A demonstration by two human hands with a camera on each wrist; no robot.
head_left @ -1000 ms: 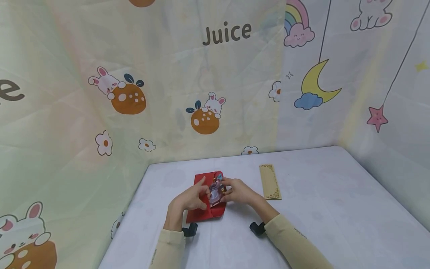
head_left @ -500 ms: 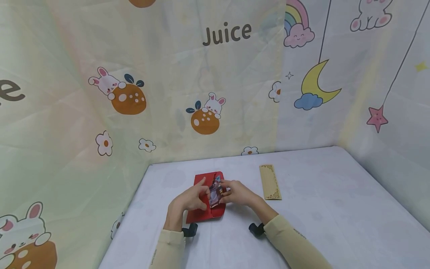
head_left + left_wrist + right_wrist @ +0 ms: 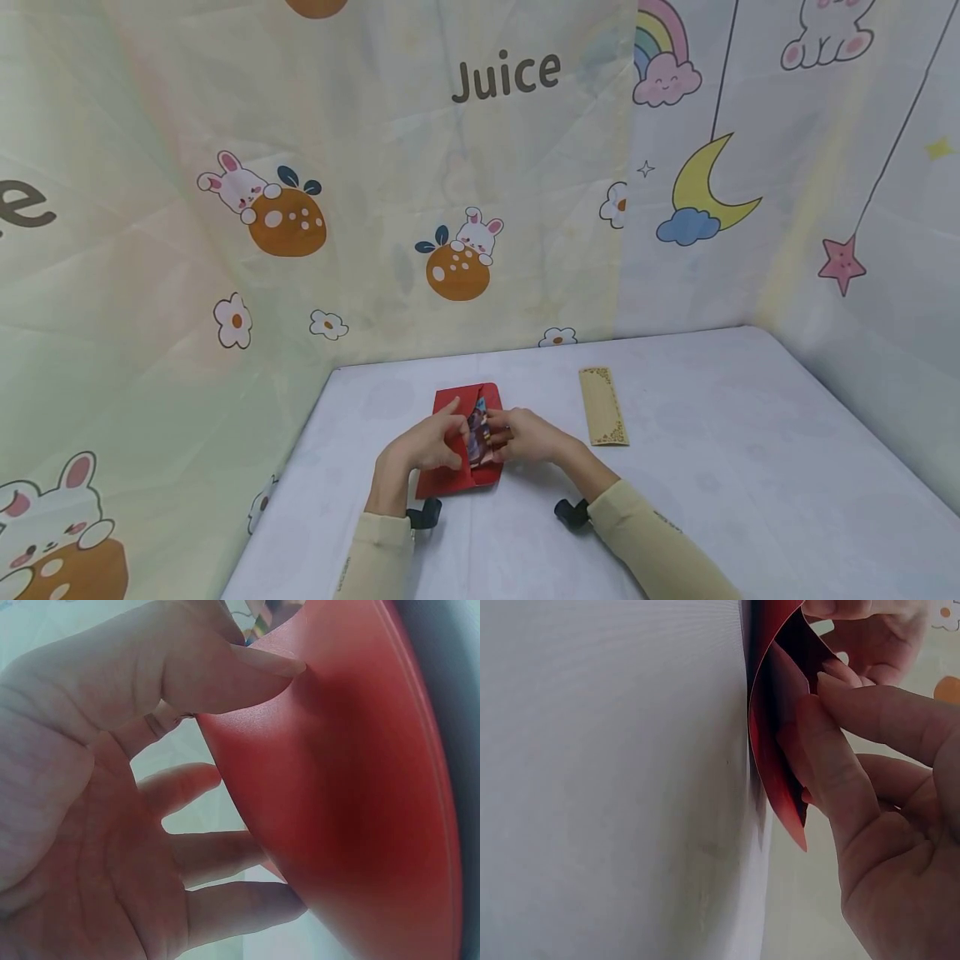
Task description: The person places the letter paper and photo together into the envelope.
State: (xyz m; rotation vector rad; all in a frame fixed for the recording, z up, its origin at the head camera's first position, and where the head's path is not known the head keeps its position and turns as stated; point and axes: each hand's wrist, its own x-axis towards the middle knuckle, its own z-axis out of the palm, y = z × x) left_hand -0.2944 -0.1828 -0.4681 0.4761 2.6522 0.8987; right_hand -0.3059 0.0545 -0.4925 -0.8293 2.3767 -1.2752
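A red paper envelope [image 3: 444, 482] lies on the table with its flap side to the right. My left hand [image 3: 427, 442] pinches the edge of its pocket, thumb on the red outer face [image 3: 360, 787], and the pocket bows open. A card with a colourful printed picture [image 3: 477, 440] sits partly inside the pocket. The fingers of my right hand [image 3: 529, 436] are at the card's outer edge. In the right wrist view, the thumb and index finger of the right hand [image 3: 889, 802] pinch the card within the opened envelope [image 3: 780, 795]. How deep the card sits is hidden.
A tan strip of paper [image 3: 603, 407] with ornate brown corner patterns lies to the right, beyond the right hand. The white-covered table [image 3: 697, 467] meets printed cloth walls [image 3: 360, 275] at the back and sides. Black wrist mounts [image 3: 424, 513] sit at both cuffs.
My right hand has shifted slightly left and toward me, and the card has turned and slid further into the pocket, so less of it shows. My left hand stays in place.
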